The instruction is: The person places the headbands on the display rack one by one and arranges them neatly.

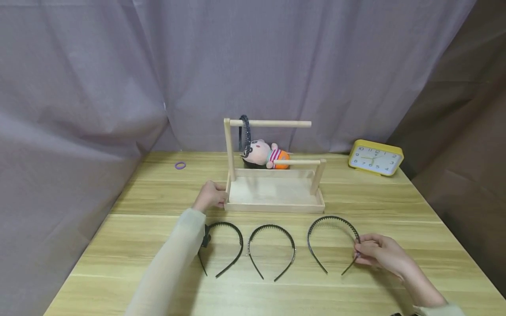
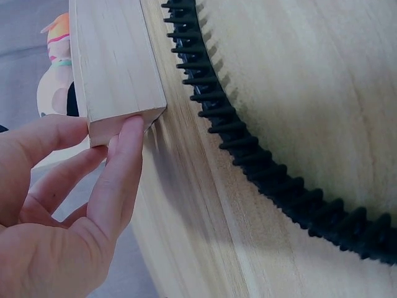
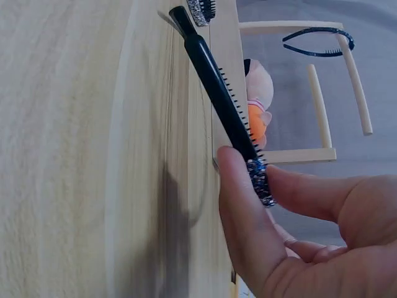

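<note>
My right grip [image 1: 381,254] pinches the headband [image 1: 333,217] by its glittery side, between thumb and fingers, over the right front of the desk [image 1: 419,245], beside two other headbands [image 1: 272,226]. Keep the hold on this side; leave the inner teeth [image 3: 233,97] untouched and do not flex the ends. My left grip [image 1: 211,195] pinches the tray [image 1: 272,208] at its left end; apply light, steady pressure to prevent shifting.

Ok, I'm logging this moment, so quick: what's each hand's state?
Left hand: closed, gripping the wooden rack by one end.
Right hand: closed, pinching a headband.
</note>
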`<state>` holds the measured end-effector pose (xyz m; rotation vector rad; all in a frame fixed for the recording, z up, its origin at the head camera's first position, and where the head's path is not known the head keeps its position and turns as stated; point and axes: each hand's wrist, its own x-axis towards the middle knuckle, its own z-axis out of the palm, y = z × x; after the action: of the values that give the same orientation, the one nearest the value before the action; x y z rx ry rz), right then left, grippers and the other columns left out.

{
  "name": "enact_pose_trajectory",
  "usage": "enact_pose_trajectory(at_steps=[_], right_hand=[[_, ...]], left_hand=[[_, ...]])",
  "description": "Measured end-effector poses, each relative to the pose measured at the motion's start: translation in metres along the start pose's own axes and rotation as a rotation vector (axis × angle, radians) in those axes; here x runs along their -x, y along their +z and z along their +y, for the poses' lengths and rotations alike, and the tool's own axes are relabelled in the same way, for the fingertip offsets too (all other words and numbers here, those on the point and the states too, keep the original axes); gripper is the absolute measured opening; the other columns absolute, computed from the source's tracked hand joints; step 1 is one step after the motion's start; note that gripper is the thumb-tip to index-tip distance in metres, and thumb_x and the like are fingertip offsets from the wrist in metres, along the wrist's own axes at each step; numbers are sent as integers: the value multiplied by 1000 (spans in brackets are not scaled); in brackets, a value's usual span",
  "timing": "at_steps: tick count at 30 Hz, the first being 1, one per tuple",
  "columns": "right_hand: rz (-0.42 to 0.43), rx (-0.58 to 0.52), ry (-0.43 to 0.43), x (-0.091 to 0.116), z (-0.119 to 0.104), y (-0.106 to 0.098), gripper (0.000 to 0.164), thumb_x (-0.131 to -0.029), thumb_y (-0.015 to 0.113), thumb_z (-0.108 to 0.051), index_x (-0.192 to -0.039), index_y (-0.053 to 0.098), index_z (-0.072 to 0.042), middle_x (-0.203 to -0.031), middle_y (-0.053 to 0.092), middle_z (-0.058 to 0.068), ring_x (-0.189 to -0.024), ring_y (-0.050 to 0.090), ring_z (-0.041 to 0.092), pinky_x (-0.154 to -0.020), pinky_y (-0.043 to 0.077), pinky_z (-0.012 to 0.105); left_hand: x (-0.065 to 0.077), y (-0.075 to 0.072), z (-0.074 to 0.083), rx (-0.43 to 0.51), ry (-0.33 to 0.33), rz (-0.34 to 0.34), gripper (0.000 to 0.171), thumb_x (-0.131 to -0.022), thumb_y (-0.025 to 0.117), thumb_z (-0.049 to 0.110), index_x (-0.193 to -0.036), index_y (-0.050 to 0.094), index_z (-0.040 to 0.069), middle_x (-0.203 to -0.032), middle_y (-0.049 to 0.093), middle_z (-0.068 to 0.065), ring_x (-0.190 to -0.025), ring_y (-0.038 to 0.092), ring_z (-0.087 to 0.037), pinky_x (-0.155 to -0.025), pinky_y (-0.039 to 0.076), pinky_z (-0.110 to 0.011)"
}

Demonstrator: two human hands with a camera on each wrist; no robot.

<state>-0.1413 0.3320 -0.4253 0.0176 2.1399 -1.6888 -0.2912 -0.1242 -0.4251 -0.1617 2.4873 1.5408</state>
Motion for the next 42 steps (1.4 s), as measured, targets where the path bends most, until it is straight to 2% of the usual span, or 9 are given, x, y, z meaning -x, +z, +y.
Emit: enact_pose_trajectory(at_steps=[4, 7, 11, 14, 18, 25, 29, 33, 42], right_hand=[[54, -23, -36, 3, -4, 3, 46, -95, 60, -7, -127, 37, 17, -97, 69, 8, -88, 70, 20, -84, 62, 32], [108, -73, -76, 3, -6, 4, 37, -94, 62, -5, -123, 45, 11, -95, 69, 7, -87, 71, 21, -83, 62, 34], [156, -136, -172, 3, -7, 4, 24, -92, 63, 0, -114, 53, 0, -91, 70, 3, -85, 71, 18, -81, 63, 32], [188, -179, -237, 2, -11, 5, 22, -91, 63, 0, -110, 55, -7, -91, 70, 0, -85, 70, 14, -80, 63, 30], [238, -234, -285, 2, -24, 9, 24, -90, 64, 2, -108, 57, -12, -91, 69, 0, -84, 71, 13, -80, 62, 30], [274, -284, -355, -1, -40, 15, 25, -89, 66, 4, -107, 59, -12, -88, 69, 0, -82, 72, 13, -78, 62, 28], [296, -287, -376, -4, -47, 18, 26, -88, 67, 2, -110, 55, -8, -87, 69, -1, -81, 72, 12, -78, 62, 27], [312, -311, -391, -7, -54, 20, 28, -88, 67, 1, -112, 52, -3, -86, 69, -1, -81, 71, 11, -78, 62, 27], [338, -389, -459, -17, -70, 22, 27, -88, 68, 2, -109, 52, -5, -84, 70, -1, -79, 72, 11, -77, 62, 26]], left_hand=[[1, 1, 0, 10, -1, 1, 40, -85, 60, -3, -124, 60, -9, -102, 69, -28, -68, 68, -19, -68, 64, -30], [2, 2, -2, 17, -13, -2, 40, -85, 61, -3, -125, 60, -9, -101, 69, -28, -70, 69, -21, -67, 64, -29], [2, 4, -4, 23, -20, -9, 39, -86, 61, -4, -124, 60, -9, -104, 69, -28, -71, 70, -23, -68, 64, -29], [2, 5, -4, 18, -16, -4, 38, -86, 61, -3, -124, 61, -9, -103, 69, -28, -70, 69, -22, -68, 64, -30], [3, 4, -4, 5, -8, 3, 37, -87, 60, -2, -124, 61, -9, -101, 69, -27, -70, 67, -20, -68, 64, -30], [3, 2, -4, 22, -12, -6, 38, -87, 59, -4, -124, 60, -10, -101, 70, -26, -75, 71, -25, -70, 65, -31], [3, 2, -3, 14, -5, -7, 39, -84, 59, -5, -123, 60, -11, -95, 71, -24, -70, 70, -23, -65, 64, -30], [3, 3, -3, 11, -7, -1, 39, -86, 60, -4, -124, 60, -10, -98, 70, -25, -71, 69, -21, -67, 65, -31], [4, 3, 0, -1, 6, 12, 40, -87, 60, -2, -126, 59, -10, -99, 70, -26, -69, 67, -19, -67, 65, -30]])
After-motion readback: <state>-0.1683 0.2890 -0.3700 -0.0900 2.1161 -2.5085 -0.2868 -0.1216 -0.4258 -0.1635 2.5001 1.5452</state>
